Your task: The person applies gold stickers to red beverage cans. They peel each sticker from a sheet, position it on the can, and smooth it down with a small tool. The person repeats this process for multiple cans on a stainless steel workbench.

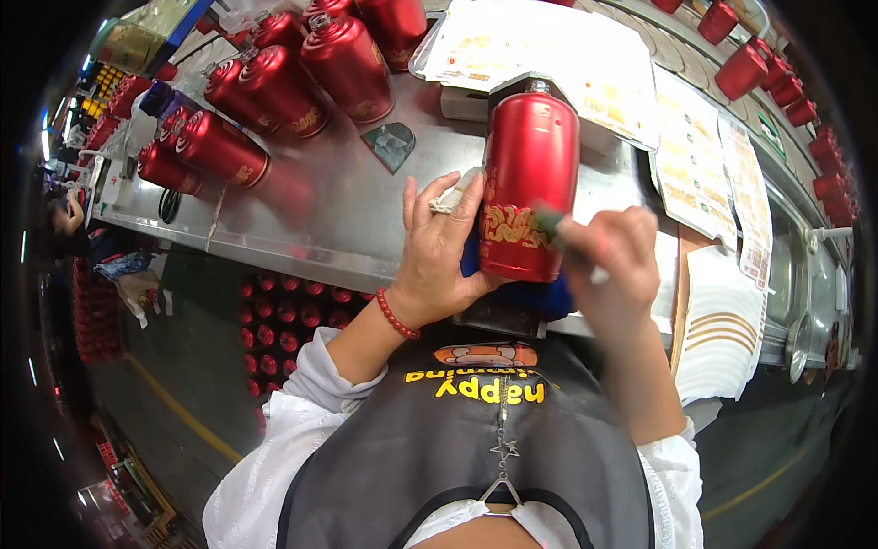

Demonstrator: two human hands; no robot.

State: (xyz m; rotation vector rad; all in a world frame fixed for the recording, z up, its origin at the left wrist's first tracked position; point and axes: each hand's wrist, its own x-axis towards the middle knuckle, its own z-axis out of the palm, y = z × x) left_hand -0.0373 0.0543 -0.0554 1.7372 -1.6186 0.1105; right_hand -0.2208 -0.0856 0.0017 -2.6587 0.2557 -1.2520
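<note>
A glossy red bottle [535, 151] with a gold dragon-like pattern lies tilted in front of me, its clear neck pointing away. My left hand [441, 242] steadies its left side, index finger along the wall and thumb near the base. A crumpled white cloth [448, 199] is tucked between that hand's fingers. On the other side my right hand [617, 261], smeared by motion, is closed on a small dark green piece [551, 222], whose tip is at the gold pattern. Blue material [549, 300] shows under the bottle's base; its shape is mostly hidden.
Several red bottles [347, 69] stand at the table's far left, near a dark flat piece [390, 146]. Printed sheets [549, 41] lie behind the bottle, and white stacked sheets [722, 316] at the right. More red bottles [741, 69] line the conveyor [690, 41].
</note>
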